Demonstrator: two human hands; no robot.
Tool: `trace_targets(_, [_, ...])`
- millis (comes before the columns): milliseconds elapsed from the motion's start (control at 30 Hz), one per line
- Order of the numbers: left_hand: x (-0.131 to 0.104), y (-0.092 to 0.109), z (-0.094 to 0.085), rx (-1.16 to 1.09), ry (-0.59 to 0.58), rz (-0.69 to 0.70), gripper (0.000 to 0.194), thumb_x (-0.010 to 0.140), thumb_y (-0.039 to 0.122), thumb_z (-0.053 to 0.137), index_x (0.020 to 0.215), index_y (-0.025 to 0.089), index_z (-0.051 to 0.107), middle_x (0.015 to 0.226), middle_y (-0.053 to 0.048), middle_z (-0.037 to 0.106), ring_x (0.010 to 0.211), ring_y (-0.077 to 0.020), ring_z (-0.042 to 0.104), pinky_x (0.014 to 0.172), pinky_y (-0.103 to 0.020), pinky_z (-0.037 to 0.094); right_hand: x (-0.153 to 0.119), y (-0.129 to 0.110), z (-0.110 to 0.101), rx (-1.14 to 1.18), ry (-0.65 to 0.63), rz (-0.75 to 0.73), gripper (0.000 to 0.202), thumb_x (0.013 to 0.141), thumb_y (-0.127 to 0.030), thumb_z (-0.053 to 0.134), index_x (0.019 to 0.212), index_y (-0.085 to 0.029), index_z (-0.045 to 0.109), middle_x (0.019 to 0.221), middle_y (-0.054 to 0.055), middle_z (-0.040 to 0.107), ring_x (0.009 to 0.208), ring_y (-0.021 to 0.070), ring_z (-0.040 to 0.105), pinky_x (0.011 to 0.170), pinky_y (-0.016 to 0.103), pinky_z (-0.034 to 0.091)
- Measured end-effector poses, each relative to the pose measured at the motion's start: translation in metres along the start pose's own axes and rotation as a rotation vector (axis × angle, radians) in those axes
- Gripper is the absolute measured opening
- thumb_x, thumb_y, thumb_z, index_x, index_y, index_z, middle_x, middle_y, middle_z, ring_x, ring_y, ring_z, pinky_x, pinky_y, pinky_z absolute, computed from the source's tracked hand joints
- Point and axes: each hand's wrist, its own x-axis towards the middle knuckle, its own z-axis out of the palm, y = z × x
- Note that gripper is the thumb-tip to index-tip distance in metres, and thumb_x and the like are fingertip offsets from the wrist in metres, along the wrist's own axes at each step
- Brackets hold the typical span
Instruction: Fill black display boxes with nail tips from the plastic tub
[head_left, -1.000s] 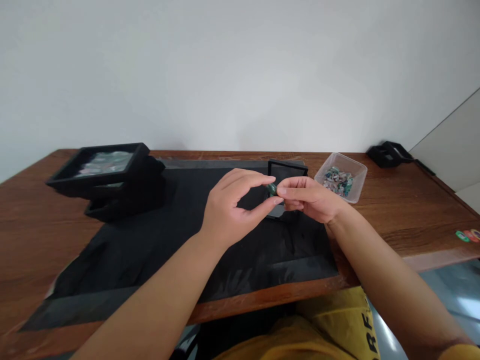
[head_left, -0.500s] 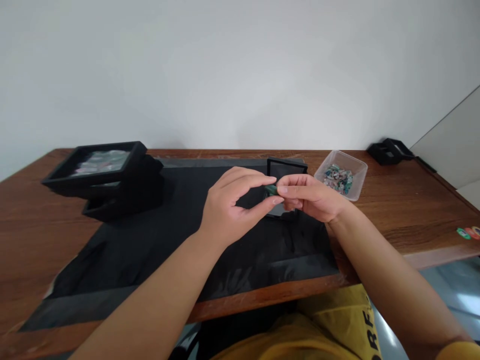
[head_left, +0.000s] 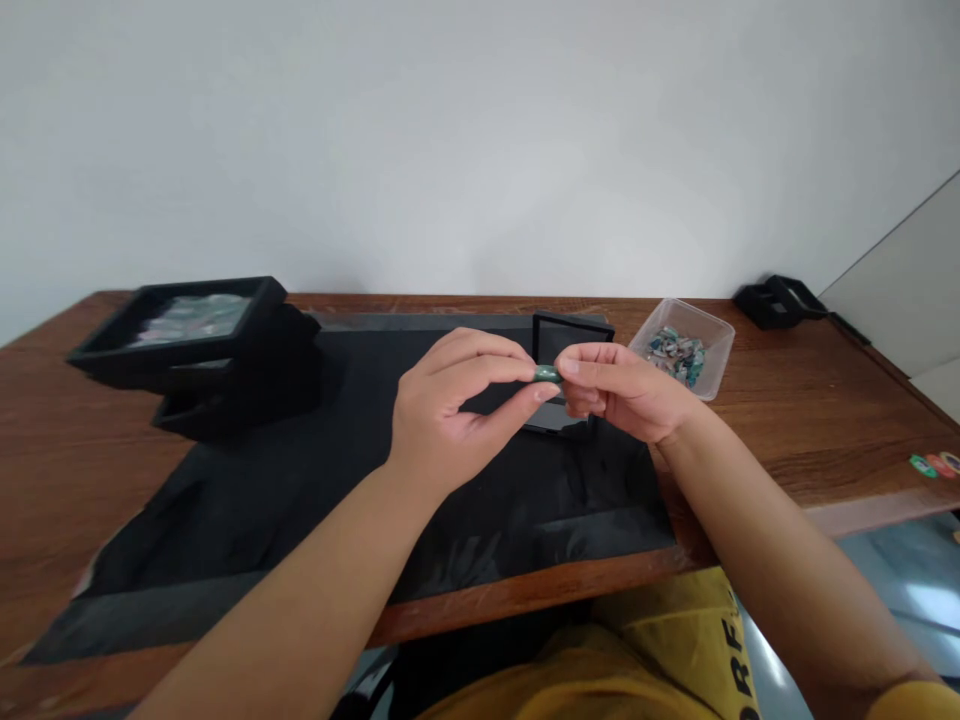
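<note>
Between my two hands is a small glossy green piece [head_left: 547, 373] that looks like polished stone, held level above the black mat. My left hand [head_left: 457, 400] has its fingertips at the piece's left end and its thumb just beneath. Thumb and forefinger of my right hand [head_left: 619, 388] pinch the right end, with the other fingers curled under. Behind and below the hands an open black box [head_left: 574, 322] stands on the mat, partly hidden by my fingers.
A black mat [head_left: 300, 500] covers part of the wooden table [head_left: 787, 430]. Black display boxes [head_left: 180, 310] are stacked at the left. A clear plastic tub [head_left: 716, 345] with many small coloured pieces stands right of my hands. Small black boxes [head_left: 780, 302] sit at the far right.
The green piece has turned, so a shiny, lighter side now shows. My left hand has shifted slightly left, its fingertips now closer around the piece; my right hand has hardly moved.
</note>
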Motion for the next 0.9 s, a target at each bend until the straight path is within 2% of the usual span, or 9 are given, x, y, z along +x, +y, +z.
trace_targets(100, [0.0002,0.0001,0.0006,0.003,-0.009,-0.027,0.012,0.097,0.035,0.076,0.087,0.028,0.076,0.091,0.000,0.080,0.080,-0.0199,0.075,0.076,-0.039,0.065,0.0006,0.0007,0.0010,0.000,-0.002,0.006,0.052,0.075,-0.058,0.091,0.068,-0.020,0.056,0.057,-0.010,0.038,0.053,0.0064,0.025,0.054,0.026,0.019])
trace_targets(233, [0.0000,-0.0012,0.0008,-0.046,0.027,0.053,0.011,0.095,0.033,0.080,0.085,0.030,0.076,0.092,0.002,0.080,0.082,-0.0182,0.076,0.075,-0.037,0.064,0.0005,0.0009,0.0021,0.011,0.005,0.011,0.051,0.076,-0.057,0.090,0.069,-0.020,0.057,0.058,-0.010,0.037,0.055,0.0070,0.025,0.054,0.025,0.020])
trace_targets(467, [0.0003,0.0014,-0.0030,0.000,-0.062,0.052,0.019,0.098,0.040,0.075,0.081,0.031,0.075,0.097,0.000,0.083,0.093,-0.0230,0.080,0.083,-0.045,0.067,0.0008,0.0022,0.0045,0.041,-0.037,0.041,0.046,0.079,-0.055,0.089,0.071,-0.020,0.059,0.061,-0.008,0.040,0.056,0.0076,0.033,0.054,0.023,0.027])
trace_targets(667, [0.0021,0.0057,-0.0039,-0.026,-0.003,0.123,0.013,0.095,0.030,0.080,0.085,0.031,0.072,0.103,0.002,0.082,0.094,-0.0207,0.078,0.082,-0.042,0.066,0.0005,0.0024,0.0054,0.050,-0.072,0.058,0.048,0.081,-0.055,0.087,0.069,-0.020,0.057,0.062,-0.008,0.040,0.057,0.0080,0.034,0.055,0.023,0.029])
trace_targets(800, [0.0007,0.0061,-0.0046,0.046,-0.032,0.083,0.012,0.097,0.037,0.078,0.088,0.033,0.072,0.108,0.000,0.081,0.095,-0.0205,0.077,0.078,-0.041,0.064,-0.0001,0.0019,0.0059,0.067,-0.069,0.064,0.049,0.080,-0.055,0.088,0.067,-0.020,0.055,0.061,-0.007,0.041,0.057,0.0085,0.034,0.055,0.024,0.031])
trace_targets(900, [0.0006,0.0036,-0.0041,0.041,-0.017,0.117,0.011,0.096,0.032,0.080,0.088,0.033,0.072,0.107,0.001,0.081,0.093,-0.0201,0.077,0.075,-0.040,0.063,-0.0005,0.0011,0.0061,0.078,-0.068,0.075,0.048,0.079,-0.053,0.088,0.068,-0.020,0.055,0.061,-0.007,0.042,0.058,0.0088,0.035,0.054,0.023,0.032])
